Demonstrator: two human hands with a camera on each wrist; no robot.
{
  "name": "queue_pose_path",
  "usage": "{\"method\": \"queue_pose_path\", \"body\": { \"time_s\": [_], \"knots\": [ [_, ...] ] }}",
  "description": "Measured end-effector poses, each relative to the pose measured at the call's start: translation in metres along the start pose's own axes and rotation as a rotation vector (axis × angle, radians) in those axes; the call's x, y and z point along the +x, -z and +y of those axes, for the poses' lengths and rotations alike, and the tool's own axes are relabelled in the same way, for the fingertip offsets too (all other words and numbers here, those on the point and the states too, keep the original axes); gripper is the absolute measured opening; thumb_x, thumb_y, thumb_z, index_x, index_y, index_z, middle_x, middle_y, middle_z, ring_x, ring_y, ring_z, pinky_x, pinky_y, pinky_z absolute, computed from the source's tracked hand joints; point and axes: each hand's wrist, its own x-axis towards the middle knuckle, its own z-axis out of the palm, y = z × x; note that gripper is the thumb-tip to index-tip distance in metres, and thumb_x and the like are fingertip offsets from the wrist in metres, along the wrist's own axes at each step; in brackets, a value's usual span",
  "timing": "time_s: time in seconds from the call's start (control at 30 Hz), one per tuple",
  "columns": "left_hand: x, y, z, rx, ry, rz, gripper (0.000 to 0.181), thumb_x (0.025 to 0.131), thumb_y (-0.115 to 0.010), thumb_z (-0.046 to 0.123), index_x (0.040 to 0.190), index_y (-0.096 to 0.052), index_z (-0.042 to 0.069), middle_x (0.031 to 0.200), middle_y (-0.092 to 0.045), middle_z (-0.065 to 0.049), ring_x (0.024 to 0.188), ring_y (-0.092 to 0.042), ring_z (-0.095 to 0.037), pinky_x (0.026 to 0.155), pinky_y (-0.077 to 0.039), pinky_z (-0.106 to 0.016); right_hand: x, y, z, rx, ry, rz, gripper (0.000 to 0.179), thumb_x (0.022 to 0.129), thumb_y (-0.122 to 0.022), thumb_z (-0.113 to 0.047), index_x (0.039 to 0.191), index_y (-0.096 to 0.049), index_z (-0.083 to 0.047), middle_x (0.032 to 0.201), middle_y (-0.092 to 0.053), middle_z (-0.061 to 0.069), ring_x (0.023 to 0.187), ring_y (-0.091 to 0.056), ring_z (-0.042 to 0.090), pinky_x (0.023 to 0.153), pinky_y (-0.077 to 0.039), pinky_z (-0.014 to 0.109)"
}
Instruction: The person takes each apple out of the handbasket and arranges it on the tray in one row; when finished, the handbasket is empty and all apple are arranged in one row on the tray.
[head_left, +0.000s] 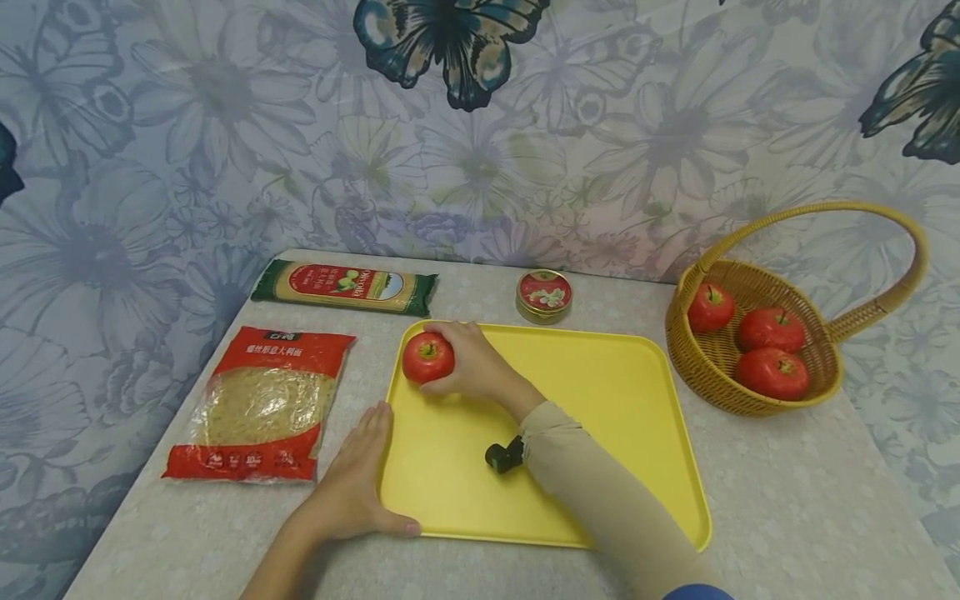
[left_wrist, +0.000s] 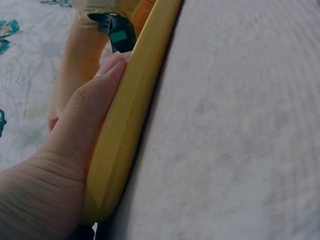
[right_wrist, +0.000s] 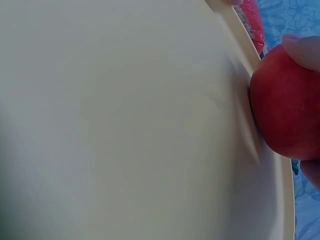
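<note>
Apple (head_left: 427,360) in right hand (head_left: 474,365)

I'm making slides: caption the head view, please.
Right grip holds a round red apple at far-left corner of rectangular yellow tray; left grip touches tray's edge.

Looks fairly bright and even in the head view, under soft, diffuse light. Shows white glare across the clear window of the pasta bag (head_left: 272,407) and small glints on the apple (head_left: 427,362). Turns dim and greyish in the left wrist view, darkest toward the lower left around the left hand (left_wrist: 65,155), with faint fine ripples over the pale tablecloth (left_wrist: 235,130). Appears soft in the right wrist view, paling the yellow tray (right_wrist: 150,125) to cream, with blurry shadow beside the apple, darkening at the lower left and a blue cast at far right.
</note>
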Motion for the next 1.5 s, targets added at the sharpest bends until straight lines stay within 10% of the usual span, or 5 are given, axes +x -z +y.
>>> {"method": "queue_pose_path", "body": {
  "time_s": [0.73,1.13,1.5],
  "knots": [
    [0.001,-0.003,0.0,0.008,-0.009,0.002,0.16,0.045,-0.085,0.075,0.16,0.004,0.008,0.168,0.003,-0.015,0.155,0.001,-0.037,0.122,-0.009,-0.06,-0.02,0.022,0.007,-0.014,0.048,0.025,0.099,0.072,-0.081,-0.059,0.153,-0.036,-0.026,0.155,-0.041,-0.005,0.143,-0.034,0.022,0.119,-0.033,0.049],
    [0.001,-0.003,0.0,0.0,-0.002,0.001,0.16,0.043,-0.088,0.072,0.16,0.002,0.01,0.168,0.002,-0.014,0.155,0.003,-0.036,0.122,-0.009,-0.061,-0.088,0.101,0.022,0.024,0.105,0.21,0.086,0.079,-0.081,-0.048,0.151,-0.039,-0.025,0.15,-0.044,-0.001,0.133,-0.043,0.023,0.111,-0.041,0.05],
    [0.002,-0.003,0.0,0.004,-0.01,0.006,0.161,0.043,-0.085,0.075,0.16,0.004,0.01,0.168,0.004,-0.015,0.155,0.003,-0.037,0.121,-0.009,-0.061,-0.169,0.175,0.088,-0.129,0.006,0.444,0.079,0.078,-0.086,-0.022,0.146,-0.046,-0.01,0.142,-0.05,0.015,0.126,-0.046,0.034,0.102,-0.04,0.057]
  ]
}}
